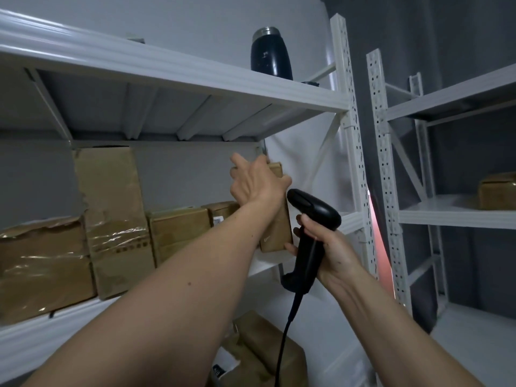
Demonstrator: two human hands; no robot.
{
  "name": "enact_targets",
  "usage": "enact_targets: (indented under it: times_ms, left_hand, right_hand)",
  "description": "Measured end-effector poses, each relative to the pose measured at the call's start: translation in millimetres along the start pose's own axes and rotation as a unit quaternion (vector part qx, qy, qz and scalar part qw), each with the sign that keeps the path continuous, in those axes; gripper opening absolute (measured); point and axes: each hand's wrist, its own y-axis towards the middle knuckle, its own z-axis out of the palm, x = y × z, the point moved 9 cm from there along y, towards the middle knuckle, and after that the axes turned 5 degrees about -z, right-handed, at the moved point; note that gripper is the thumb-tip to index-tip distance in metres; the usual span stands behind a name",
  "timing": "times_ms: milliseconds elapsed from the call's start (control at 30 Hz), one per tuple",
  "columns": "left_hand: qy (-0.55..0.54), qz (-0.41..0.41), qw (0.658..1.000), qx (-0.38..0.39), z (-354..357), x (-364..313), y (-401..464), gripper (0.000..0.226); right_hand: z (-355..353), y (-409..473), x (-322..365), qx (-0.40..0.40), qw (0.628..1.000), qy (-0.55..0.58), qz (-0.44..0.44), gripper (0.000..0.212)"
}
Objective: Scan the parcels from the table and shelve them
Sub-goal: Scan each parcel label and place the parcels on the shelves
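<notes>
We face a white steel shelf (346, 219) against a grey wall, brown boxes (111, 219) lined along it. Our left hand (255, 182) grips a slim upright parcel (275, 238) at the shelf's right end; forearm hides most of it. Right hand (332, 255) clasps the black scanner (310, 219), cable cut off below. Dark flask (270, 53) up top.

Left hand (255, 181) grips a tall brown parcel (276, 219) standing upright at the right end of the white shelf (349, 219); right hand (329, 252), just right of that grip, holds a black corded scanner (312, 219) by its handle, head up beside the parcel. Left of the grip: a row of taped cardboard boxes (111, 219). Above it: a dark flask (269, 53) on the upper shelf board.
</notes>
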Motion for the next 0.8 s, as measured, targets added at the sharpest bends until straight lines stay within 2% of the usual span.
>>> enact_targets:
  times_ms: [100,233,333,500,667,733,800]
  left_hand:
    - [0.063,0.043,0.997,-0.001,2,-8,6,0.047]
    - [0.17,0.115,0.977,0.062,17,-29,5,0.062]
    - [0.208,0.143,0.964,0.081,22,-37,4,0.061]
    - [0.222,0.133,0.964,0.061,20,-31,15,0.06]
    - [0.209,0.104,0.971,0.056,17,-11,24,0.051]
    - [0.209,0.098,0.971,0.055,18,-1,25,0.052]
    - [0.2,0.092,0.974,0.059,20,7,26,0.056]
  right_hand:
    - [5,6,-2,0.018,1.0,-0.004,-0.003,0.022]
    - [-4,13,1,0.011,1.0,0.009,-0.002,0.038]
    - [-13,17,3,0.001,1.0,0.018,-0.002,0.03]
    - [-15,19,0,-0.005,1.0,0.017,0.006,0.019]
    - [-8,18,-10,0.003,1.0,0.001,0.016,0.023]
    - [-5,17,-15,0.002,1.0,-0.017,0.017,0.021]
    - [-4,16,-20,-0.001,1.0,-0.026,0.017,0.029]
